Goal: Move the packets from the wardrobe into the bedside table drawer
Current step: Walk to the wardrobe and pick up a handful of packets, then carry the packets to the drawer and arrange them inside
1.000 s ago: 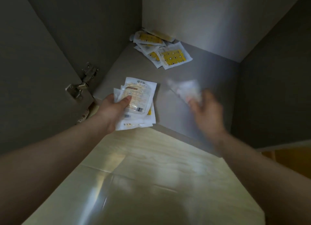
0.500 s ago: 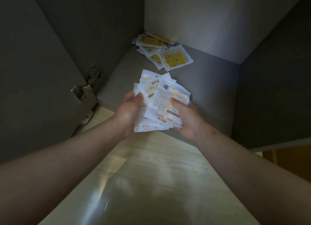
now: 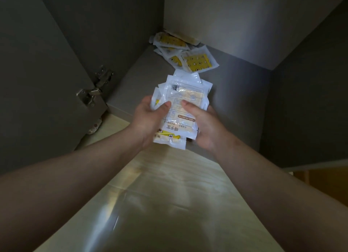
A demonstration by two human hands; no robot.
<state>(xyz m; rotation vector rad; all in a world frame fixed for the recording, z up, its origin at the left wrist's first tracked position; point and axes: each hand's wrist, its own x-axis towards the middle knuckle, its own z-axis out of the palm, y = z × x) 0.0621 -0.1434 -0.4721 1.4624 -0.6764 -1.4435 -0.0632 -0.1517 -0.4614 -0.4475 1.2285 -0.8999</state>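
A stack of white and yellow packets (image 3: pixel 183 108) is held between both hands just above the front edge of the grey wardrobe shelf (image 3: pixel 235 93). My left hand (image 3: pixel 148 119) grips the stack's left side with the thumb on top. On the right side my right hand (image 3: pixel 203 125) clamps it, thumb on the top packet. Several more packets (image 3: pixel 190 56) with yellow printed faces lie piled in the far corner of the shelf. The bedside table drawer is not in view.
The open wardrobe door (image 3: pixel 37 82) stands at the left with a metal hinge (image 3: pixel 94 90). Grey wardrobe walls close in at the back and right. Pale wood-look floor (image 3: pixel 169 195) lies below my arms. A patterned slipper-like object (image 3: pixel 94 127) peeks under the door.
My right hand brought a packet over to the stack in my left hand. Both hands now hold the stack squared up, lifted a little higher than before.
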